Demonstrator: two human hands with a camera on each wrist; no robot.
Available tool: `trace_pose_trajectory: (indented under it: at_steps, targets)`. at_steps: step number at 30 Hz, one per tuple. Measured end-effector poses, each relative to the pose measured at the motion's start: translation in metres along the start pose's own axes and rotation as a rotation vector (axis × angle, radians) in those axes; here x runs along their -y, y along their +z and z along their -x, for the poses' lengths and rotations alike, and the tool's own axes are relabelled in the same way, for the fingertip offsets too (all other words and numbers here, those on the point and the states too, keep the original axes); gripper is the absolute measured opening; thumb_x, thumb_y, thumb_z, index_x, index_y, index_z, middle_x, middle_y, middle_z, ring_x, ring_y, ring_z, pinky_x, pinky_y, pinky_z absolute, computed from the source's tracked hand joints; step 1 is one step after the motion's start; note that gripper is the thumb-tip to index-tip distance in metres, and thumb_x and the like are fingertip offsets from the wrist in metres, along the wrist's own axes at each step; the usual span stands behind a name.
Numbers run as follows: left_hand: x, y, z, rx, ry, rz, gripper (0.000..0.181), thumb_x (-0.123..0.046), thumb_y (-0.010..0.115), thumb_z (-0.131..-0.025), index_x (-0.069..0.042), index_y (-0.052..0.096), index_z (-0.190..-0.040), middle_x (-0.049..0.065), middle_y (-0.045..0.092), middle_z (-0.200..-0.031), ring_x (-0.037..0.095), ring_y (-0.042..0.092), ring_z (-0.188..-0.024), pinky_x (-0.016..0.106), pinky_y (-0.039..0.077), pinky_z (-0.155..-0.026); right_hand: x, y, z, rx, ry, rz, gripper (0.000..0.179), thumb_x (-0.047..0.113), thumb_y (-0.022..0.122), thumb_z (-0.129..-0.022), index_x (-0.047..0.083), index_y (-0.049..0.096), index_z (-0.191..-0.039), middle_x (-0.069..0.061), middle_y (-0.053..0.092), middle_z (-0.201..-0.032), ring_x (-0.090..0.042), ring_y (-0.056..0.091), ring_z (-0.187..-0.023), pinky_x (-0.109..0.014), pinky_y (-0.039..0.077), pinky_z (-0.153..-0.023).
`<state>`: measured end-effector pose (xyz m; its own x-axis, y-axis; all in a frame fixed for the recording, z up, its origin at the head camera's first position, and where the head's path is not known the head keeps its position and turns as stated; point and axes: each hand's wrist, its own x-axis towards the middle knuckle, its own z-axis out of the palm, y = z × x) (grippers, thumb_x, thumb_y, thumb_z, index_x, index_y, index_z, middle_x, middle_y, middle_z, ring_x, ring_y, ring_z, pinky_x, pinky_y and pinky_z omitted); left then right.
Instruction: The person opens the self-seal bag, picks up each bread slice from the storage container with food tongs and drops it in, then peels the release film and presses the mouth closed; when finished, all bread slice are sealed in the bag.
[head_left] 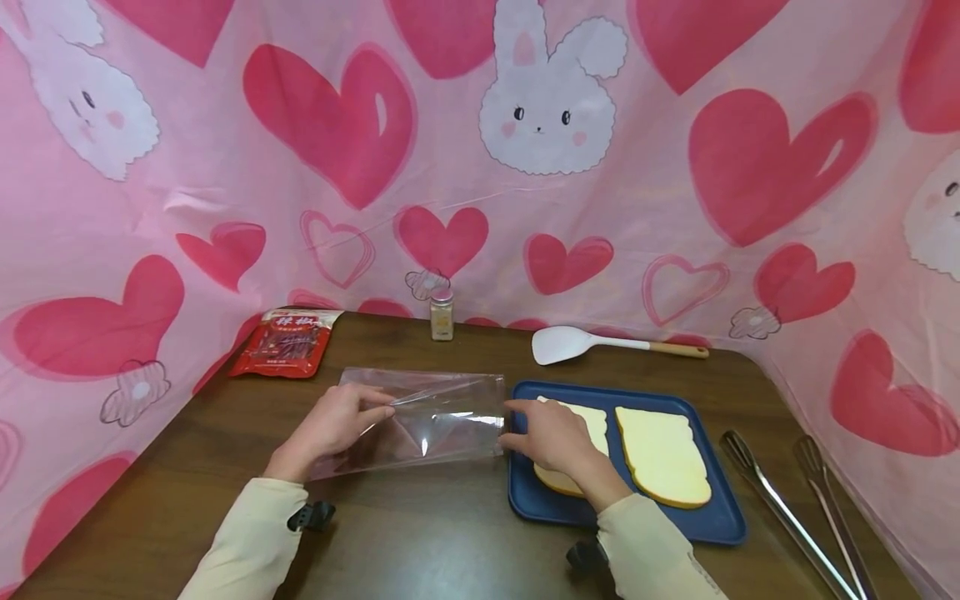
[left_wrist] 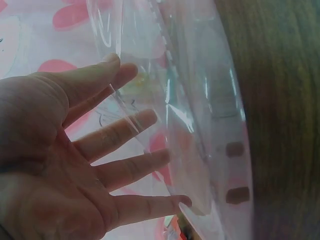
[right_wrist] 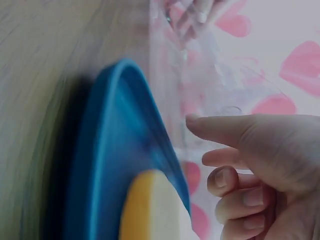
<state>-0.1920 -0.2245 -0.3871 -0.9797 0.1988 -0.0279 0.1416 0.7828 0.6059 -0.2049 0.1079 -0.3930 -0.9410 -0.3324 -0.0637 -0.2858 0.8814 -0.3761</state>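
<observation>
A clear plastic bag (head_left: 450, 429) lies across the table in the head view, its film raised and creased near the left hand. The left hand (head_left: 347, 421) pinches the film between thumb and index finger. In the left wrist view the other fingers (left_wrist: 132, 170) of that hand spread along the film. At the bag's right end is the right hand (head_left: 551, 433), above the edge of a blue tray (head_left: 622, 521). Its thumb and index finger stand apart beside the bag's end, and in the right wrist view the remaining fingers (right_wrist: 245, 205) are bent. Two bread slices (head_left: 663, 454) lie on the tray, one partly hidden by the right hand.
Behind the bag are a red food packet (head_left: 285, 346) and a small jar (head_left: 442, 317). A white spatula (head_left: 562, 344) with a wooden handle lies behind the tray. Metal tongs (head_left: 780, 500) lie to the tray's right. Patterned cloth (head_left: 465, 167) rises around the table.
</observation>
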Motion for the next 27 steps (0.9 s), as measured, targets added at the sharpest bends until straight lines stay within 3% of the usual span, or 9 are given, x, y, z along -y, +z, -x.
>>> trace_pose_trajectory:
  at_steps: [1, 4, 8, 13, 16, 19, 23, 27]
  targets:
    - [0.0, 0.0, 0.0, 0.0, 0.003, -0.002, 0.027, -0.021, 0.075, -0.099, -0.011, 0.079, -0.124, 0.013, 0.077, -0.124, 0.023, 0.065, -0.101, 0.033, 0.055, -0.076, -0.003, -0.003, 0.004, -0.029, 0.008, 0.007, 0.054, 0.041, 0.083, -0.09, 0.019, 0.071, -0.138, -0.006, 0.078, -0.119, -0.027, 0.07, -0.101, -0.043, 0.061, -0.074]
    - [0.0, 0.001, 0.0, -0.005, 0.011, -0.012, 0.027, -0.02, 0.076, -0.098, -0.011, 0.08, -0.123, 0.011, 0.078, -0.122, 0.022, 0.064, -0.101, 0.032, 0.054, -0.076, -0.016, -0.013, 0.018, -0.116, 0.028, 0.009, 0.052, 0.04, 0.082, -0.091, 0.019, 0.072, -0.137, -0.004, 0.079, -0.091, -0.025, 0.071, -0.089, -0.041, 0.059, -0.066]
    - [0.002, 0.0, 0.003, -0.014, 0.029, -0.019, 0.026, -0.019, 0.076, -0.098, -0.011, 0.08, -0.122, 0.011, 0.078, -0.12, 0.025, 0.064, -0.101, 0.039, 0.057, -0.078, -0.041, -0.026, 0.038, -0.218, 0.042, 0.011, 0.047, 0.036, 0.08, -0.093, 0.015, 0.073, -0.134, 0.003, 0.061, -0.065, -0.016, 0.055, -0.062, -0.033, 0.045, -0.051]
    - [0.004, -0.002, 0.006, -0.02, 0.045, -0.035, 0.026, -0.022, 0.075, -0.099, -0.013, 0.08, -0.123, 0.012, 0.077, -0.125, 0.035, 0.065, -0.118, 0.058, 0.056, -0.097, -0.078, -0.043, 0.066, -0.294, 0.097, 0.031, 0.046, 0.034, 0.079, -0.094, 0.01, 0.073, -0.132, 0.0, 0.066, -0.079, -0.016, 0.055, -0.066, -0.032, 0.044, -0.054]
    - [0.005, -0.003, 0.007, -0.018, 0.053, -0.032, 0.026, -0.022, 0.075, -0.099, -0.012, 0.08, -0.122, 0.012, 0.077, -0.125, 0.034, 0.065, -0.116, 0.057, 0.057, -0.096, -0.104, -0.051, 0.084, -0.359, 0.129, 0.058, 0.047, 0.035, 0.08, -0.093, 0.007, 0.073, -0.13, -0.006, 0.071, -0.089, -0.022, 0.062, -0.075, -0.039, 0.05, -0.06]
    - [0.005, -0.002, 0.007, -0.02, 0.06, -0.041, 0.025, -0.021, 0.076, -0.098, -0.012, 0.081, -0.121, 0.011, 0.078, -0.122, 0.031, 0.066, -0.112, 0.053, 0.059, -0.092, -0.134, -0.059, 0.104, -0.415, 0.17, 0.072, 0.051, 0.035, 0.08, -0.092, 0.002, 0.071, -0.13, -0.019, 0.073, -0.1, -0.036, 0.067, -0.087, -0.055, 0.055, -0.071]
    - [0.005, 0.0, 0.006, -0.016, 0.069, -0.048, 0.024, -0.019, 0.076, -0.098, -0.012, 0.081, -0.12, 0.011, 0.079, -0.12, 0.027, 0.065, -0.107, 0.048, 0.059, -0.086, -0.18, -0.074, 0.132, -0.395, 0.293, 0.096, 0.068, 0.042, 0.076, -0.094, -0.01, 0.061, -0.135, -0.043, 0.061, -0.122, -0.06, 0.057, -0.109, -0.075, 0.049, -0.088]
    - [0.005, 0.001, 0.005, -0.01, 0.075, -0.043, 0.025, -0.019, 0.075, -0.098, -0.012, 0.081, -0.121, 0.011, 0.079, -0.12, 0.026, 0.064, -0.105, 0.043, 0.058, -0.083, -0.222, -0.088, 0.161, -0.31, 0.394, 0.116, 0.086, 0.049, 0.071, -0.096, -0.021, 0.046, -0.14, -0.054, 0.047, -0.132, -0.07, 0.049, -0.115, -0.079, 0.044, -0.094]
